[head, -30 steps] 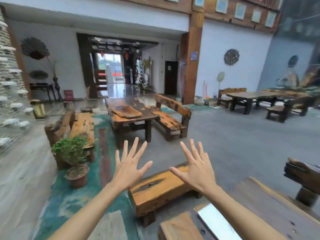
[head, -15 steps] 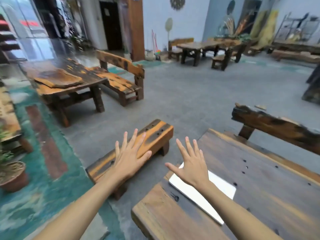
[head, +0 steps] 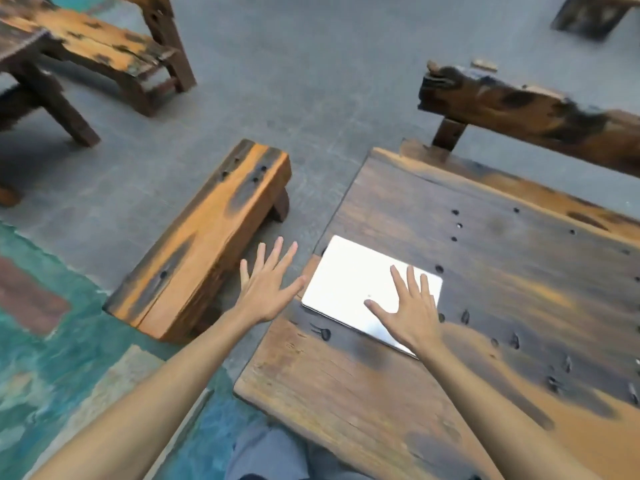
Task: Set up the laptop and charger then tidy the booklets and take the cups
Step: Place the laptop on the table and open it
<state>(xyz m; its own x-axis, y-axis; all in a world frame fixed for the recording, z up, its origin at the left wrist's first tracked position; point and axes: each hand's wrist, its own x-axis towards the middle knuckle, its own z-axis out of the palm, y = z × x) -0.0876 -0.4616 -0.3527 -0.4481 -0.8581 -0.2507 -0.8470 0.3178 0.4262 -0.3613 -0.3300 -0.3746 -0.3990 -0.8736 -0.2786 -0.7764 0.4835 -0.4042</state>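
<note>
A closed silver laptop lies flat near the left edge of a dark wooden table. My right hand is spread open above the laptop's near right corner; I cannot tell whether it touches the lid. Just left of the table edge my left hand hovers with fingers spread, holding nothing. No charger, booklets or cups are in view.
A low orange-brown wooden bench stands left of the table. Behind the table runs a rough bench backrest. Another bench and table occupy the upper left. The floor is grey concrete with teal paint at the left.
The view has swung down from the room to the table. Both hands have come lower, and the right hand now lies over the laptop.
</note>
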